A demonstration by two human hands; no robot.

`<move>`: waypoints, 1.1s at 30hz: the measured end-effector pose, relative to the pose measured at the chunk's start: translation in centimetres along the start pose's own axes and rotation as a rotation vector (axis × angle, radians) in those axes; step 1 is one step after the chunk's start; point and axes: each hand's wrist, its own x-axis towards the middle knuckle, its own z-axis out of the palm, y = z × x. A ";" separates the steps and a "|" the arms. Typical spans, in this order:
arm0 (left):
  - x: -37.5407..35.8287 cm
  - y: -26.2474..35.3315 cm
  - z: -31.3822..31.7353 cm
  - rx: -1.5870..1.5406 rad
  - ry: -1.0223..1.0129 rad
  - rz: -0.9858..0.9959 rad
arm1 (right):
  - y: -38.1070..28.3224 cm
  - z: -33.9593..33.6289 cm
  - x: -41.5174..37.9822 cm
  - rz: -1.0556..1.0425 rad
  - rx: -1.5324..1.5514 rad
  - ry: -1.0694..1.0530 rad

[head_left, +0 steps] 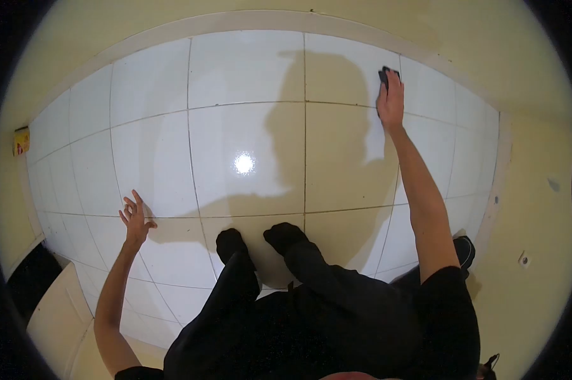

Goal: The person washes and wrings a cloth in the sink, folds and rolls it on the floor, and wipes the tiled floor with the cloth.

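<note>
On the white tiled floor [248,76], my right hand [391,101] reaches far forward at the right, its fingers closed over a small dark object [384,76] against the tiles. What that object is cannot be made out. Off to the left, my left hand [136,218] is empty, with fingers spread and bent just above the floor. Both of my dark-covered feet show at the bottom centre, between the two arms.
A yellow wall [235,12] with a pale skirting strip runs beyond the floor. At the far left is a small yellow and red box [21,141]. A white panel [61,310] stands at lower left; a dark shoe-like object [464,251] lies beside my right arm.
</note>
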 end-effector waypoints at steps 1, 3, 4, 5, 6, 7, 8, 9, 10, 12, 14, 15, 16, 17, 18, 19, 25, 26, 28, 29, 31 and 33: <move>0.2 -0.1 0.3 0.003 0.009 0.001 | 0.1 0.9 0.9 0.025 -0.009 0.012; 0.2 -0.1 0.5 0.009 0.022 0.003 | -0.2 2.2 2.3 0.065 -0.026 0.033; 0.2 -0.1 0.5 0.014 0.025 0.004 | -1.0 2.4 2.5 0.069 -0.018 0.037; 0.2 0.0 0.5 0.017 0.031 0.003 | -1.8 2.7 2.9 0.069 -0.009 0.043; 0.2 0.0 0.5 0.019 0.035 0.005 | -2.3 2.9 3.0 0.068 0.001 0.048; 0.1 0.0 0.4 0.023 0.038 0.008 | -2.8 2.8 2.8 0.040 0.025 0.032; 0.1 0.1 0.4 0.027 0.041 0.011 | -3.2 2.6 2.6 0.013 0.050 0.016; 0.2 0.1 0.4 0.033 0.036 0.001 | -3.7 2.4 2.3 -0.015 0.074 0.001; 0.3 0.1 0.4 0.038 0.031 -0.010 | -4.4 1.8 1.6 -0.037 0.100 -0.036; 0.3 0.1 0.5 0.027 0.028 -0.015 | -4.9 0.5 -0.2 -0.112 0.084 -0.100; 0.2 0.1 0.3 0.006 0.026 0.002 | -4.3 -0.7 -1.5 -0.187 0.065 -0.163; 0.3 -0.1 0.4 0.013 0.034 0.006 | -3.3 -1.2 -1.7 -0.188 0.060 -0.158; 0.3 -0.2 0.6 0.020 0.042 0.007 | -2.2 -1.5 -1.8 -0.190 0.057 -0.152; 0.4 -0.4 0.7 0.028 0.049 0.008 | -1.1 -1.8 -1.8 -0.192 0.054 -0.148; 0.4 -0.4 0.6 0.025 0.049 0.008 | -0.3 -1.6 -1.4 -0.125 0.024 -0.118; 0.3 -0.3 0.6 0.019 0.051 0.008 | 0.2 -1.0 -0.8 -0.080 0.000 -0.073; 0.5 -0.7 0.8 -0.010 0.060 0.032 | 0.7 2.1 3.5 0.049 0.007 -0.027; 0.4 -0.9 1.0 -0.014 0.061 0.036 | 0.2 1.9 3.1 0.027 0.002 -0.047; 0.4 -0.9 1.0 0.014 0.063 0.034 | -0.4 0.8 1.8 -0.041 0.036 -0.093; 0.4 -0.9 1.0 0.026 0.066 0.032 | -0.7 0.1 1.2 -0.078 0.052 -0.115; 0.3 -0.5 0.9 0.006 0.060 0.027 | -0.3 -1.6 0.0 -0.153 0.078 -0.170; 0.4 -0.5 0.7 0.005 0.056 0.023 | 1.3 -3.4 -0.9 -0.235 0.069 -0.225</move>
